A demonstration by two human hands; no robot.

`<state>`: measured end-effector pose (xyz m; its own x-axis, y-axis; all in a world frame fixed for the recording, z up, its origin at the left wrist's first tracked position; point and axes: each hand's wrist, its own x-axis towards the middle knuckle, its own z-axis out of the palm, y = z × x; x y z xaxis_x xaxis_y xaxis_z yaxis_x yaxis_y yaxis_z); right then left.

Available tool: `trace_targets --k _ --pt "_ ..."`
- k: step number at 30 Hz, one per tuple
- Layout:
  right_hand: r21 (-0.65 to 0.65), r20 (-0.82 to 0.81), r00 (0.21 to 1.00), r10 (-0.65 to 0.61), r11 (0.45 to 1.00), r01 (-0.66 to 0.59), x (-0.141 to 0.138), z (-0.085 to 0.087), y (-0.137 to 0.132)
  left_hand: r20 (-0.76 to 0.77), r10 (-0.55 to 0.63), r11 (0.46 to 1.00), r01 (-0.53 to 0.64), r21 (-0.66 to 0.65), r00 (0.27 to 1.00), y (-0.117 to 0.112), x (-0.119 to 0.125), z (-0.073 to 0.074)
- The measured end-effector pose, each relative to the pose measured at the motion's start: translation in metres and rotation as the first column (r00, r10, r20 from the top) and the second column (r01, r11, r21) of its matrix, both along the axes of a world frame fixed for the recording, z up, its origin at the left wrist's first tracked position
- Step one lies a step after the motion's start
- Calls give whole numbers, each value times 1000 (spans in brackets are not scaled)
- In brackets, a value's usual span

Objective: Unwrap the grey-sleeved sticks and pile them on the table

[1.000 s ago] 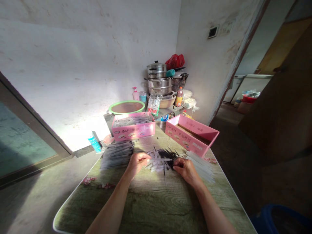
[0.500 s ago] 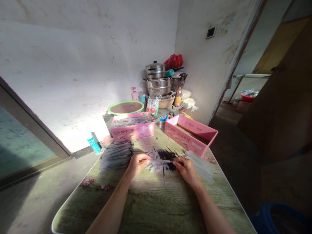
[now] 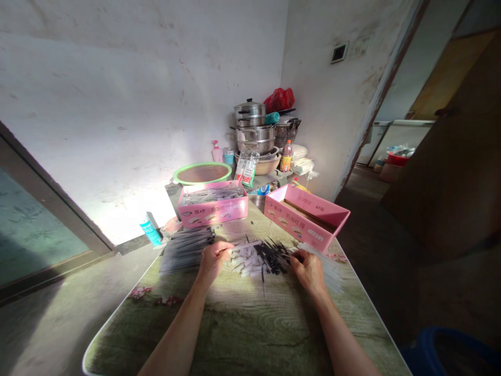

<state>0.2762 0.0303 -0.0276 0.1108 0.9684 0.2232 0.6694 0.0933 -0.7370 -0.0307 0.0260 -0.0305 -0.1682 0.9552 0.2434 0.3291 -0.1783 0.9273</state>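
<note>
Far left on the table (image 3: 242, 334): a stack of filled sleeves (image 3: 183, 251), laid parallel, probably so finished pieces stay sorted apart from loose stock. Left hand (image 3: 211, 259) rests just right of that stack, fingers pinched together on one clear sleeve (image 3: 245, 245) that points right across the loose pile of white and black sticks (image 3: 260, 258). Right hand (image 3: 309, 269) sits at the pile's right edge, fingertips down on the black sticks; grip cannot be told. Behind, two pink boxes: the left box (image 3: 213, 203) holds packed pieces, the right box (image 3: 307, 211) looks bare inside. Versus half a second earlier: the hands then held one sleeve between them; now only the left has it, and the right has dropped away to the pile.
</note>
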Motion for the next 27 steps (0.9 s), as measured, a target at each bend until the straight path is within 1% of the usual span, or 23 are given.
trace_targets --k 2,3,4,6,7,10,14,16,18,19,21,23,24,25,26,27 --pt "-45 115 993 28 999 -23 -1 4 -1 21 -46 999 46 -6 999 0 2 0" --pt "-57 124 991 49 997 -42 -1 6 -2 26 -69 998 69 -8 997 0 4 -1" --pt "-58 98 992 79 996 -74 -2 7 -3 25 -92 996 93 -8 995 0 6 -1" --pt "-38 -27 985 173 984 -173 -6 9 -4 7 -138 990 138 -4 990 0 11 -2" --pt "-29 -106 968 228 972 -232 -8 9 -5 0 -165 986 165 -1 986 -1 14 -2" --pt "-68 -307 886 348 920 -386 -18 7 -9 10 -240 971 240 -6 971 -4 22 -2" --pt "-141 -470 796 382 857 -495 -27 4 -13 19 -288 957 288 -21 958 -7 27 -1" --pt "-148 -526 764 374 844 -515 -26 4 -12 16 -291 956 291 -25 957 -6 26 -1" --pt "-142 -564 743 360 844 -517 -21 4 -9 14 -280 960 280 -25 960 -5 24 -3" --pt "-130 -572 744 344 858 -497 -17 5 -7 9 -266 964 266 -22 964 -4 22 -4" --pt "-87 -558 782 278 917 -388 -6 8 -3 -23 -229 973 229 4 973 -3 20 -6" --pt "-30 -484 864 139 984 -175 8 13 1 -97 -206 976 212 55 974 -2 21 -6" --pt "-2 -408 912 48 999 -54 17 16 2 -146 -206 972 219 82 968 -3 22 -5" --pt "22 -292 955 -56 998 65 26 20 3 -198 -214 966 237 105 957 -3 24 -4" --pt "43 -158 974 -161 985 170 35 24 3 -247 -225 958 260 122 943 -4 26 -3" --pt "61 -30 964 -263 963 264 44 28 2 -291 -237 950 284 130 927 -5 28 -1"
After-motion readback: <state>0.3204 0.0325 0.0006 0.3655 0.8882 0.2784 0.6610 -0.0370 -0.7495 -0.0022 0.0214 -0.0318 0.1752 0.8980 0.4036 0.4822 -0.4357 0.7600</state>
